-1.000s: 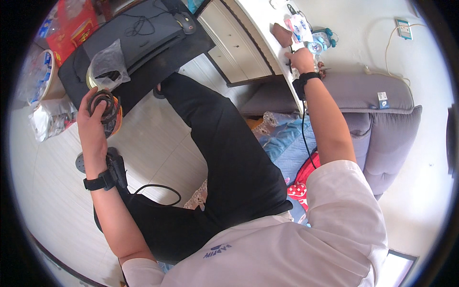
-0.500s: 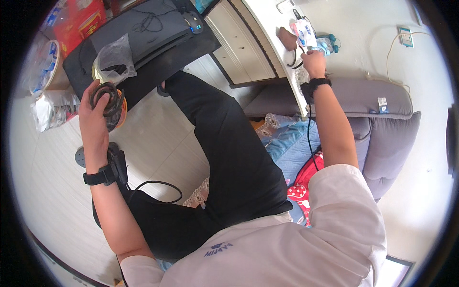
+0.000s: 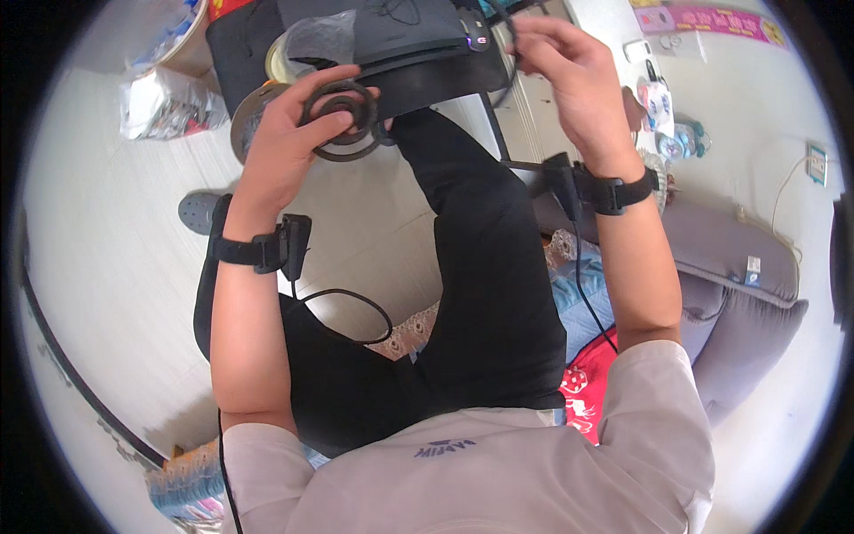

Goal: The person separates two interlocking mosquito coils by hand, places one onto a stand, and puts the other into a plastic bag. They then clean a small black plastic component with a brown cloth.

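A dark grey, flat coil of concentric rings [image 3: 360,114] lies in the grip of the left hand [image 3: 289,133], the thumb pressed across its face and the index finger extended along its upper edge. To its right, a slender, dark, curved strip [image 3: 511,78], blurred, is pinched at the fingertips of the right hand [image 3: 578,84]. Beyond both hands stands a black, flat-topped table [image 3: 400,101] bearing a translucent, crumpled plastic bag [image 3: 325,37].
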Tool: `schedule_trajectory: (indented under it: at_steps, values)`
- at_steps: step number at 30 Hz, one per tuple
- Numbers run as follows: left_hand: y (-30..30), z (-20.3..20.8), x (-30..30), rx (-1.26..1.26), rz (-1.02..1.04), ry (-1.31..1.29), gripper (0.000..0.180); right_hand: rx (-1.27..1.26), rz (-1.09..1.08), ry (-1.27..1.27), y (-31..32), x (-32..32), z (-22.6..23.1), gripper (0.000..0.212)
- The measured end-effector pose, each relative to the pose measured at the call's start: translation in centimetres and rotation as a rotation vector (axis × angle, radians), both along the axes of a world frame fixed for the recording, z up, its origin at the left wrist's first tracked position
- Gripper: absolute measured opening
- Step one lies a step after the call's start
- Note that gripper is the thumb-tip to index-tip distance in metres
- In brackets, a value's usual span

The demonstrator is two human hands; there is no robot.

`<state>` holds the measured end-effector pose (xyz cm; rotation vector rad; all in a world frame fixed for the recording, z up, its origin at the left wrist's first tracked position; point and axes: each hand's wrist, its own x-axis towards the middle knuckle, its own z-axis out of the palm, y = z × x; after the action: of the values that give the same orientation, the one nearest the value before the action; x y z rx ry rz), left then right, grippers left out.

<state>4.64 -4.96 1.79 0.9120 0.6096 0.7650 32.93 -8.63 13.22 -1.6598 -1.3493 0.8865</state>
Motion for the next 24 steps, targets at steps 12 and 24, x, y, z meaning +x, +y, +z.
schedule_trajectory:
  at_steps: [12,24]
  values:
    - [0.0,0.5,-1.6,0.186,-0.253,0.019,0.051,-0.314,0.360,-0.022,6.2,-10.2,0.9,0.017]
    - [0.1,0.3,-2.1,0.188,-0.293,-0.037,0.044,-0.245,0.475,-0.046,6.1,-10.1,0.3,0.016]
